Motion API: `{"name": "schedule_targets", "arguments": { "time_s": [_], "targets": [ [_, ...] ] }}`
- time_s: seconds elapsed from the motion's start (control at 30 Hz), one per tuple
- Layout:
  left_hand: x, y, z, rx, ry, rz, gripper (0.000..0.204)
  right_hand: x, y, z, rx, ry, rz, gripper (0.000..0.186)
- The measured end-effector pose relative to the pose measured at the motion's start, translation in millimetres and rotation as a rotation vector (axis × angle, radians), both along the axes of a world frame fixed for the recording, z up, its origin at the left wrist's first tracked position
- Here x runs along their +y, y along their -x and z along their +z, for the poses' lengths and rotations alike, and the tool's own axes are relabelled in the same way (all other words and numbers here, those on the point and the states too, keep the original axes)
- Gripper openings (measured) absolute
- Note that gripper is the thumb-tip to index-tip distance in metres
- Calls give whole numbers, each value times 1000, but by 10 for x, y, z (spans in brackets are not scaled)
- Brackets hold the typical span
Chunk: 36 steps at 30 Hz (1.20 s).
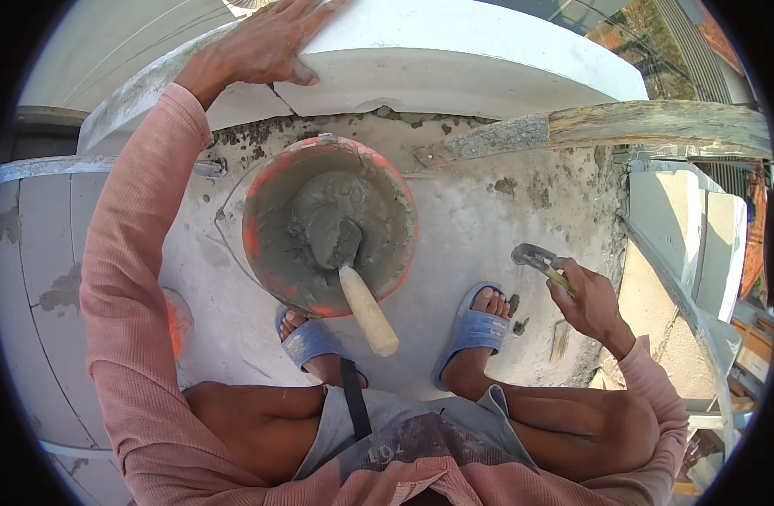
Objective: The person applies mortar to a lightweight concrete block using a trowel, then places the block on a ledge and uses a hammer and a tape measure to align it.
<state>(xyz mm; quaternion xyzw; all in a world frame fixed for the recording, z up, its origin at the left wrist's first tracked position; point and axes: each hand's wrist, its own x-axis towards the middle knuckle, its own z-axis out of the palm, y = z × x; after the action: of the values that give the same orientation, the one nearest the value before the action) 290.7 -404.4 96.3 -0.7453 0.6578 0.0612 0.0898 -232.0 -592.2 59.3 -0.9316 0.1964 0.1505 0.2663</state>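
Saw left hand (264, 46) spread flat on white block (454, 59) up front, fingers released, holding nothing; likely steadying block or bracing squat. Right hand (591, 302) clenched round handle of small tool (539, 260), metal head pointing at floor (488, 219) by right foot. Orange bucket (329, 226) of wet grey mortar sat between feet and block, within reach of both hands. Trowel (353, 278) stood in mortar, wooden handle leaning toward me, ready to grab. Blue sandals (471, 331) planted close behind bucket.
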Motion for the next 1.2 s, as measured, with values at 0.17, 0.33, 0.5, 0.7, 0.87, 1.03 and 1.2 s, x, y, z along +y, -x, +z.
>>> {"name": "schedule_targets", "arguments": {
  "time_s": [0.17,0.33,0.5,0.7,0.87,1.03,1.2],
  "targets": [
    [-110,48,37,39,14,83,118,45,-172,-76,31,-512,-107,20],
    [-21,147,64,22,-28,115,123,460,-902,-271,401,-944,-511,23],
    [-78,122,44,-15,14,109,123,789,-1260,-759,500,-1108,-649,28],
    [-62,169,112,47,15,91,117,1094,-1314,-1151,455,-1312,-806,31],
    [-42,134,152,95,2,107,112,1462,-1702,-1008,493,-1136,-503,26],
    [-7,108,41,82,119,29,108,2046,-2242,-1487,413,-880,33,38],
    [-40,111,30,3,-10,108,110,2113,-2416,-1178,38,-385,541,39]
  ]
}}
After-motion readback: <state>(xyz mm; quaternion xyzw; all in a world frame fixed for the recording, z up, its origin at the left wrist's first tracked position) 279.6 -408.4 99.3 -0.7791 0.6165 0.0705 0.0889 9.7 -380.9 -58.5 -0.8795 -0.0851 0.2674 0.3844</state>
